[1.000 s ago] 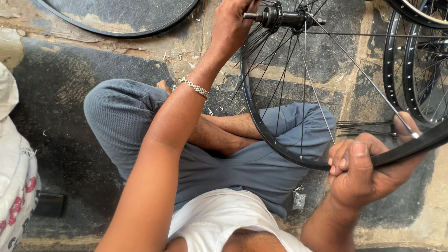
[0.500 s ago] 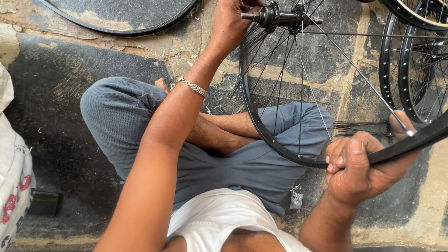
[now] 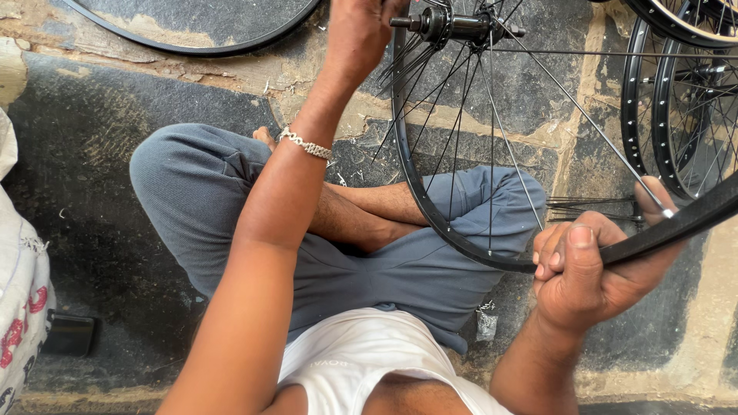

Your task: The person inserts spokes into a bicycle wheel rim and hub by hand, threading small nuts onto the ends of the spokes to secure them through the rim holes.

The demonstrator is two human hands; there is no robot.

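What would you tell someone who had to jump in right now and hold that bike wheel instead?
Left hand: up at the black metal hub of the black spoked bicycle wheel, fingers among the thin steel spokes; its grip is partly out of frame.
Right hand: closed around the wheel's rim, thumb on top.
The wheel stands upright over the crossed legs in grey trousers.
Done: many spokes run from hub to rim.
Left: cannot tell how many spokes are missing.
More black rims lean at the right.
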